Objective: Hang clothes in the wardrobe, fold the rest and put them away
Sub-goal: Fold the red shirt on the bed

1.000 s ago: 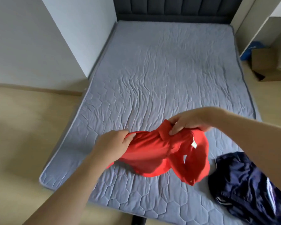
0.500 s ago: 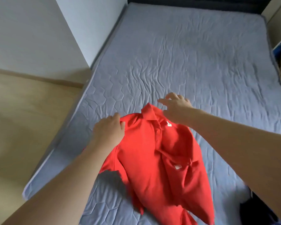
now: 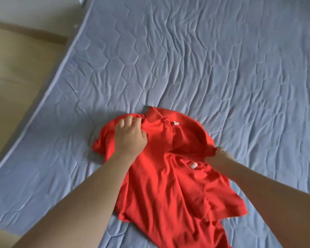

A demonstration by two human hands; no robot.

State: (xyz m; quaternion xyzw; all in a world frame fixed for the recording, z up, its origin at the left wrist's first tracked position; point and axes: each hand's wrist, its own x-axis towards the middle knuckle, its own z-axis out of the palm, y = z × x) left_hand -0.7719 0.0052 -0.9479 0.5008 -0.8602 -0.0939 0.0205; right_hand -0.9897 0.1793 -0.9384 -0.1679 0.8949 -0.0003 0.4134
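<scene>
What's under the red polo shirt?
The red polo shirt lies on the quilted grey-blue mattress, which shows all around it. Anything between them is covered. The left hand presses on top; the right hand grips its edge.

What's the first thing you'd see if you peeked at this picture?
A bright red collared polo shirt, lying crumpled low in the middle of a wrinkled grey-blue quilted mattress. The left hand presses on the shirt's shoulder near the collar, while the right hand pinches the cloth at its right edge.
</scene>
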